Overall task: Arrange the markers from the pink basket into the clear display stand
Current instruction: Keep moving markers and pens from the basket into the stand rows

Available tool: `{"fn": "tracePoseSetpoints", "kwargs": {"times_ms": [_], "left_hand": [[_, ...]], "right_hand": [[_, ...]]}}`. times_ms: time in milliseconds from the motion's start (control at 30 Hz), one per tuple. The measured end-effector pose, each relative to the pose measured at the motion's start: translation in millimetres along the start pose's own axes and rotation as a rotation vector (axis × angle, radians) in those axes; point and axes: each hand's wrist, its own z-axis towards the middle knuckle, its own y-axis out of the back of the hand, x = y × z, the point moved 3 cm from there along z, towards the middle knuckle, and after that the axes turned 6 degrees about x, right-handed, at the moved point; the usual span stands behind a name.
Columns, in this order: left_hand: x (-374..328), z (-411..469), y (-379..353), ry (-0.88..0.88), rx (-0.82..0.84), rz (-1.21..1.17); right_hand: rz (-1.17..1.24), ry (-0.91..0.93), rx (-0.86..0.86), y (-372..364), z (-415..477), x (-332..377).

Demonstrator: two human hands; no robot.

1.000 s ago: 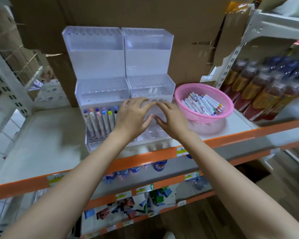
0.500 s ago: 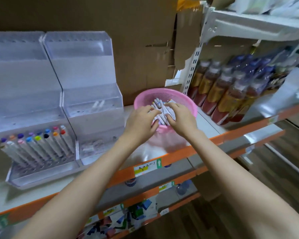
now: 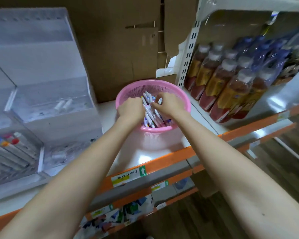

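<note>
Item: markers (image 3: 149,116), heaped in pink basket (image 3: 155,129), long axes running near-to-far from me. Both hands over heap. I read right hand (image 3: 169,104) pinching marker ends; left hand (image 3: 130,109) curled into pile, grip hidden. Clear display stand (image 3: 59,121) lies left, left hand nearer.

In the pink basket (image 3: 163,129) at the shelf's (image 3: 128,156) right end, my left hand (image 3: 130,108) curls into the markers (image 3: 149,116) while my right hand (image 3: 168,104) pinches one.

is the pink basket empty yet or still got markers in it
Not empty. A heap of markers lies inside the pink basket, and the left hand and right hand reach in among them.
</note>
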Motion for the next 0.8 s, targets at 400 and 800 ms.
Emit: {"fn": "tracePoseSetpoints", "kwargs": {"times_ms": [400,800], "left_hand": [[0.8,4.8,-5.8,0.019,0.111,-0.042],[1.5,3.4,-1.5,0.079,0.187,-0.201]], "right_hand": [[-0.017,-0.016,-0.063,-10.6,10.5,-5.5],[-0.073,-0.003,-0.102,-10.7,8.8,-0.9]]}}
